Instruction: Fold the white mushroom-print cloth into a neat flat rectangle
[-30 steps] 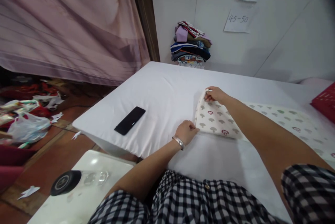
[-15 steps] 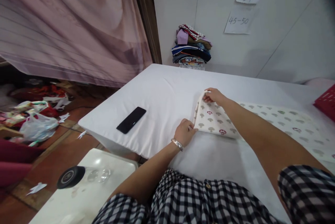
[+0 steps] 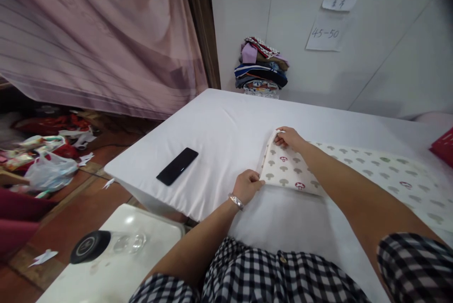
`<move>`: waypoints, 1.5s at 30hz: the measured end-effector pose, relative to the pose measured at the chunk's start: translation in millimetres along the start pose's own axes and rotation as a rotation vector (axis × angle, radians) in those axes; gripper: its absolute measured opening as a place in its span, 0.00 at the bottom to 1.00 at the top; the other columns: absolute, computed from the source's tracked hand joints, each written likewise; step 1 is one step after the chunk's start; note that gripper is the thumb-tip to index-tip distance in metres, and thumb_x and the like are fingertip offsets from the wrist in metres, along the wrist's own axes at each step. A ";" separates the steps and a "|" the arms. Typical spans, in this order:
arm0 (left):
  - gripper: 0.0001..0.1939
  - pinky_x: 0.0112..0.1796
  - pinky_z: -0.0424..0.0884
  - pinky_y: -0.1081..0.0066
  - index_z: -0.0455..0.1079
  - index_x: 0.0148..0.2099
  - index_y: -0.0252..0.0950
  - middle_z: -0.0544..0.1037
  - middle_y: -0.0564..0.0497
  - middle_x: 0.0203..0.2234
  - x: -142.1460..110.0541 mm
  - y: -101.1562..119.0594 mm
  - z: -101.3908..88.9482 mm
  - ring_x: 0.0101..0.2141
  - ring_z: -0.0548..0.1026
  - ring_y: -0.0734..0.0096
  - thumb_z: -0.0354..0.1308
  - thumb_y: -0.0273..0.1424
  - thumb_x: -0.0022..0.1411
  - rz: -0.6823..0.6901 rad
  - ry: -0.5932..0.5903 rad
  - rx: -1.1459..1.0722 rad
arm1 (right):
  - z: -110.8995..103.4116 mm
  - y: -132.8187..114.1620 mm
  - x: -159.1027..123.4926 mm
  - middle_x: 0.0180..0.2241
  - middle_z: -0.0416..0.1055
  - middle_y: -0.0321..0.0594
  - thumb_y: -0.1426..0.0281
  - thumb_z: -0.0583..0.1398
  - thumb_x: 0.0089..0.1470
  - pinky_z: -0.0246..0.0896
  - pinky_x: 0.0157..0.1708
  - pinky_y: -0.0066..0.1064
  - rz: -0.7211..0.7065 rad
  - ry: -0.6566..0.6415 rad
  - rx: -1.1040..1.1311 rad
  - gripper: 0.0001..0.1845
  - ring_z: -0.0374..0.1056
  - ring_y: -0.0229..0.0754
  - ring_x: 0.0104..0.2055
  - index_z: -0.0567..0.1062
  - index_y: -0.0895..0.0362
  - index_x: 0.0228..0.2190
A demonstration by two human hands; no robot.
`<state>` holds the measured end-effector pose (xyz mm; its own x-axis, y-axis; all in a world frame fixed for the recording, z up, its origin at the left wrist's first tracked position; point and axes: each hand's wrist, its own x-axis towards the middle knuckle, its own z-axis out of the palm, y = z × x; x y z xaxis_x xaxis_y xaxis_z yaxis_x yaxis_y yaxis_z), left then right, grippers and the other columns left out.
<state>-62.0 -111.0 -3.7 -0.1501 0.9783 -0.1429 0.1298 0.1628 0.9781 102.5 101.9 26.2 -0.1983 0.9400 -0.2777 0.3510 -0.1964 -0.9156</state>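
Note:
A white cloth (image 3: 290,171) printed with grey and red mushrooms lies on the white-covered table, its left end folded over in layers. My left hand (image 3: 247,185), with a silver bracelet at the wrist, pinches the near left corner of that fold. At the far left corner, my right hand (image 3: 288,138) has its fingers closed on the folded edge. The cloth stretches to the right beneath my right forearm, which hides part of it.
A black phone (image 3: 177,166) lies on the table (image 3: 219,119) to the left. Folded clothes (image 3: 262,67) are stacked by the wall. A red basket (image 3: 443,147) is at the right edge. A white stool (image 3: 116,256) holds a black-lidded jar (image 3: 90,246).
The view has shifted slightly, so the scene sits a little lower. Both hands keep hold of the cloth's folded end, which looks nearly the same.

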 end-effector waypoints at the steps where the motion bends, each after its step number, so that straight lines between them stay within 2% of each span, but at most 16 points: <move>1: 0.11 0.22 0.62 0.76 0.62 0.20 0.36 0.73 0.54 0.27 -0.3 -0.3 0.0 0.21 0.68 0.80 0.62 0.29 0.46 0.006 -0.003 0.009 | 0.5 -0.7 -0.4 0.22 0.72 0.36 0.78 0.56 0.53 0.55 0.14 0.19 0.001 0.001 -0.006 0.13 0.69 0.34 0.20 0.68 0.58 0.42; 6: 0.09 0.23 0.62 0.75 0.62 0.22 0.37 0.69 0.57 0.16 -1.6 1.0 -0.3 0.18 0.68 0.77 0.60 0.30 0.49 0.004 -0.014 0.104 | 4.0 -1.5 -0.7 0.22 0.72 0.37 0.78 0.56 0.54 0.56 0.15 0.20 0.022 -0.006 -0.030 0.16 0.68 0.34 0.20 0.68 0.59 0.46; 8: 0.09 0.22 0.62 0.76 0.62 0.23 0.37 0.67 0.59 0.13 -1.6 3.2 0.0 0.18 0.69 0.76 0.58 0.30 0.50 -0.006 -0.023 0.171 | 4.9 0.3 0.5 0.23 0.72 0.37 0.77 0.55 0.54 0.57 0.16 0.21 0.023 -0.014 -0.029 0.20 0.68 0.34 0.21 0.66 0.60 0.50; 12: 0.07 0.20 0.62 0.77 0.60 0.25 0.37 0.67 0.59 0.16 -0.3 8.2 1.2 0.17 0.69 0.78 0.56 0.28 0.51 -0.025 -0.026 0.205 | 4.9 3.7 0.7 0.26 0.73 0.37 0.76 0.57 0.53 0.57 0.16 0.22 0.000 -0.022 -0.013 0.33 0.67 0.34 0.20 0.56 0.59 0.60; 14: 0.05 0.18 0.62 0.78 0.61 0.29 0.37 0.70 0.59 0.20 1.4 10.2 1.1 0.16 0.69 0.79 0.55 0.25 0.51 -0.048 -0.034 0.166 | 4.5 4.0 -2.3 0.28 0.74 0.38 0.76 0.58 0.52 0.57 0.17 0.22 -0.014 -0.029 0.000 0.35 0.67 0.34 0.21 0.55 0.59 0.61; 17: 0.09 0.16 0.62 0.78 0.61 0.35 0.38 0.72 0.59 0.24 5.4 13.0 -1.0 0.16 0.69 0.79 0.53 0.22 0.50 -0.088 -0.081 0.140 | 4.0 3.4 -12.1 0.32 0.75 0.41 0.75 0.57 0.53 0.58 0.18 0.22 -0.068 -0.024 0.021 0.31 0.68 0.33 0.22 0.59 0.59 0.58; 21: 0.09 0.21 0.65 0.77 0.64 0.37 0.37 0.72 0.59 0.21 14.0 20.1 -5.6 0.18 0.71 0.77 0.52 0.22 0.52 -0.079 -0.132 0.279 | 1.8 5.4 -35.3 0.33 0.75 0.43 0.75 0.55 0.54 0.57 0.18 0.22 -0.130 -0.001 0.000 0.21 0.68 0.33 0.24 0.68 0.59 0.50; 24: 0.05 0.28 0.67 0.74 0.67 0.37 0.37 0.74 0.55 0.21 25.8 28.0 -5.1 0.24 0.74 0.73 0.53 0.30 0.58 -0.035 -0.091 0.440 | -4.6 11.8 -59.1 0.33 0.75 0.43 0.75 0.54 0.54 0.58 0.19 0.22 -0.175 -0.032 -0.047 0.17 0.69 0.35 0.27 0.71 0.58 0.46; 26: 0.11 0.32 0.68 0.72 0.68 0.36 0.36 0.77 0.51 0.26 36.5 32.3 -1.2 0.31 0.76 0.68 0.54 0.40 0.59 -0.022 -0.065 0.527 | -12.3 19.0 -76.1 0.33 0.75 0.41 0.73 0.54 0.54 0.61 0.21 0.24 -0.209 -0.047 -0.101 0.16 0.70 0.37 0.29 0.72 0.57 0.44; 28: 0.18 0.35 0.68 0.71 0.68 0.37 0.37 0.78 0.48 0.32 47.4 34.6 4.8 0.35 0.76 0.65 0.55 0.47 0.57 -0.032 -0.057 0.583 | -22.8 28.3 -92.6 0.33 0.75 0.40 0.71 0.54 0.54 0.64 0.25 0.26 -0.243 -0.023 -0.185 0.15 0.70 0.38 0.31 0.74 0.55 0.43; 31: 0.22 0.34 0.67 0.70 0.68 0.38 0.38 0.78 0.48 0.36 59.0 34.2 14.4 0.36 0.75 0.64 0.57 0.51 0.53 -0.065 -0.038 0.625 | -43.7 44.5 -114.5 0.37 0.76 0.40 0.65 0.55 0.53 0.68 0.34 0.33 -0.288 0.059 -0.320 0.16 0.71 0.42 0.36 0.75 0.53 0.42; 34: 0.16 0.32 0.65 0.72 0.67 0.35 0.38 0.77 0.51 0.33 61.9 31.6 19.7 0.33 0.74 0.67 0.58 0.46 0.54 -0.017 -0.015 0.647 | -70.9 62.0 -132.8 0.42 0.75 0.41 0.61 0.56 0.53 0.68 0.40 0.38 -0.289 0.158 -0.426 0.16 0.71 0.46 0.40 0.76 0.51 0.41; 37: 0.11 0.31 0.64 0.73 0.66 0.32 0.39 0.76 0.53 0.28 59.3 28.5 19.4 0.31 0.73 0.70 0.56 0.42 0.58 0.054 0.027 0.648 | -105.1 82.2 -148.1 0.44 0.74 0.40 0.60 0.55 0.53 0.67 0.40 0.38 -0.267 0.227 -0.534 0.17 0.71 0.47 0.40 0.76 0.50 0.42; 39: 0.11 0.31 0.63 0.73 0.65 0.31 0.39 0.76 0.54 0.26 57.5 26.3 17.4 0.30 0.72 0.71 0.56 0.40 0.59 0.046 0.057 0.670 | -130.2 98.5 -157.0 0.43 0.74 0.40 0.60 0.54 0.53 0.67 0.40 0.38 -0.257 0.275 -0.637 0.18 0.71 0.47 0.40 0.75 0.50 0.42; 42: 0.10 0.32 0.63 0.73 0.66 0.31 0.39 0.77 0.53 0.28 58.0 25.1 14.1 0.32 0.73 0.70 0.56 0.40 0.59 0.010 0.057 0.713 | -165.7 126.8 -169.2 0.44 0.74 0.41 0.61 0.52 0.53 0.66 0.41 0.39 -0.270 0.366 -0.768 0.18 0.70 0.48 0.41 0.75 0.52 0.41; 45: 0.12 0.34 0.65 0.72 0.67 0.36 0.39 0.78 0.50 0.33 64.5 29.9 12.9 0.36 0.75 0.66 0.57 0.42 0.58 -0.046 0.041 0.716 | -194.8 154.2 -179.2 0.45 0.73 0.43 0.61 0.51 0.52 0.66 0.42 0.40 -0.301 0.455 -0.786 0.19 0.70 0.49 0.43 0.74 0.53 0.41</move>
<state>-55.1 -41.4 14.4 -0.2056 0.9652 -0.1618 0.7313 0.2614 0.6300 370.5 -42.5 -8.5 -0.0638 0.9714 0.2289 0.8900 0.1591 -0.4272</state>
